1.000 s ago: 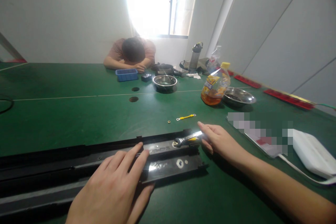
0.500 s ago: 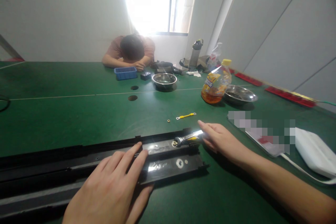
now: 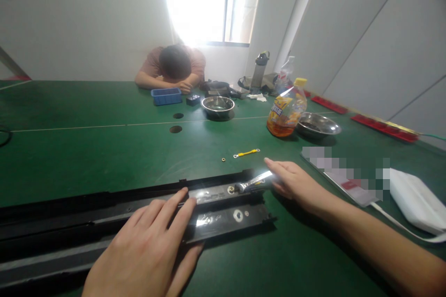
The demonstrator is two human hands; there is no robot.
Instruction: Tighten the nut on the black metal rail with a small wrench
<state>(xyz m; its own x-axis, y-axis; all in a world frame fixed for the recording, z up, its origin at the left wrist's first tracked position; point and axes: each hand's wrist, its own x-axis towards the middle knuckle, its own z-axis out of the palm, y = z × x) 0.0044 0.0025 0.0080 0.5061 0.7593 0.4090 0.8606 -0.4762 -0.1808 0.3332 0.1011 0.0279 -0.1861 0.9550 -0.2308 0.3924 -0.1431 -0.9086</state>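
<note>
Across the lower left lies a long black metal profile (image 3: pixel 223 226). My left hand (image 3: pixel 146 236) rests on it with fingers spread, the thumb at its near edge. In my right hand (image 3: pixel 291 178) is a silver wrench (image 3: pixel 256 180), whose open jaw sits just right of a brass nut (image 3: pixel 231 190) on the profile's far channel, a little apart from it. Part of a yellow wire shows beside the wrench. Beyond the profile, a small loose nut (image 3: pixel 223 159) and a yellow wire with ring terminals (image 3: pixel 246 153) lie on the green table (image 3: pixel 87 158).
A person (image 3: pixel 174 67) leans head down on folded arms at the far side. Farther back are a blue bin (image 3: pixel 166 97), a metal bowl (image 3: pixel 218 107), and a drink bottle (image 3: pixel 284 113) by another bowl (image 3: pixel 318 126). A phone and white block (image 3: pixel 414 199) with a cable stand right.
The wrench has come off the brass nut and shifted slightly right with my right hand. My left hand stays in place on the profile.
</note>
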